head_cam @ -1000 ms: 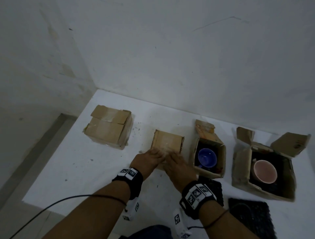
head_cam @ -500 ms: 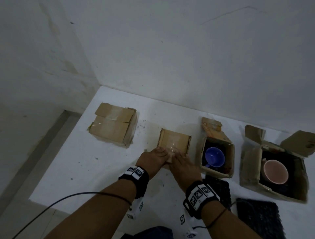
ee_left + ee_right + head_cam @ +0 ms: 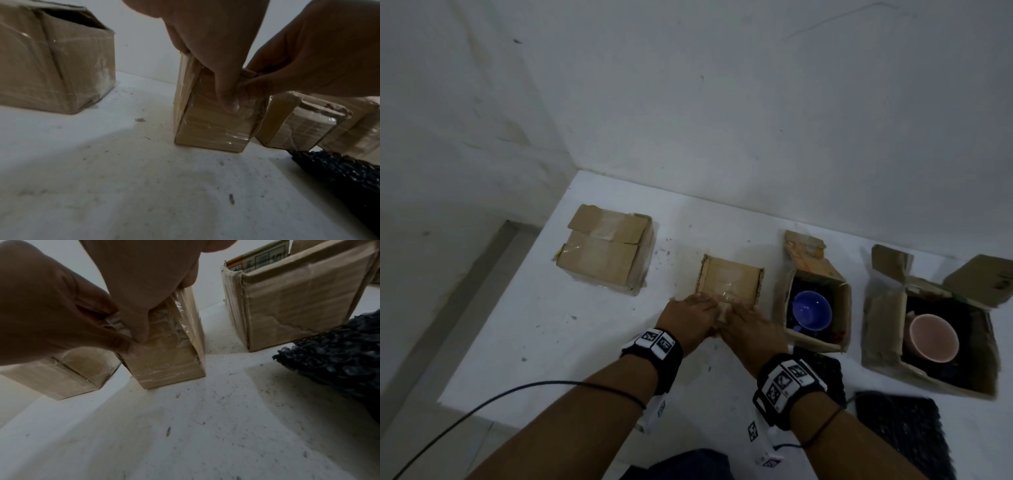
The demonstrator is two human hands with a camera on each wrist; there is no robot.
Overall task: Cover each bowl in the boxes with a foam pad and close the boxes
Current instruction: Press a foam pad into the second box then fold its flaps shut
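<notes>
Both hands down on the near top edge of the small closed box [image 3: 731, 286], second from the left in the row of four. Left hand [image 3: 690, 317] laid over the near-left part of the lid, fingers fairly straight on top and thumb [image 3: 227, 91] pressed down the taped near face. Right hand [image 3: 748, 327] mirrored on the near-right part, fingers flat on the lid, thumb [image 3: 139, 324] down the same face beside the other thumb; nothing pinched, both simply pressing. Far half of the lid bare. To the far left, well apart, a larger closed box [image 3: 604, 253] with its flaps folded shut. Just right of the held box, with a narrow strip of white table [image 3: 524, 318] between, an open box [image 3: 816, 305] holding a blue bowl [image 3: 811, 310], uncovered. Farther right, an open box [image 3: 928, 329] with flaps standing, a pink bowl [image 3: 933, 337] inside on dark padding. Near the right wrist, two dark foam pads [image 3: 900, 425] flat on the table, one partly hidden under the forearm. Wide free table to the near left, up to the table's near edge; walls close behind the row. Compared with half a second before, hands in the same pressing pose on the same edge, box unmoved; only the camera's framing slightly shifted.
</notes>
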